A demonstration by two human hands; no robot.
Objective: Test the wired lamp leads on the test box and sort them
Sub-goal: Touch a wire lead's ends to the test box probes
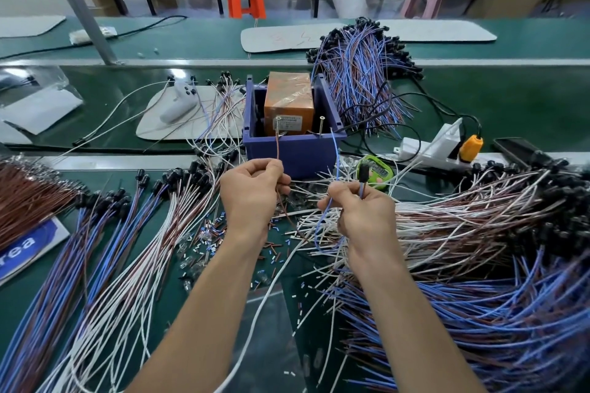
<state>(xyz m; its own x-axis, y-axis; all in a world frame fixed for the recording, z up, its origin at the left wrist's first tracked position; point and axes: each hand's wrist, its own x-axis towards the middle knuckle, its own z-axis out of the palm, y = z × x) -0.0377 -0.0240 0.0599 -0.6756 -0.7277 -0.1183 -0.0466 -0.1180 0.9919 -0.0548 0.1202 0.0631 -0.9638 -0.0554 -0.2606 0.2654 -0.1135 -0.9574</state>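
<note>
The test box (289,105) is an orange block standing in a blue plastic bin (297,150), with two metal contact posts near its front. My left hand (252,191) pinches a brown wire (278,147) that runs up to the left post. My right hand (357,210) pinches a blue wire (336,150) that rises toward the right post; it also holds the lead's black lamp holder (364,172). Both hands hover just in front of the bin.
Sorted leads (105,252) with black holders fan out on the left. A large tangle of white, brown and blue leads (479,249) fills the right. Another bundle (360,73) lies behind the bin. A white power strip (440,150) sits right of it. Wire scraps litter the green mat.
</note>
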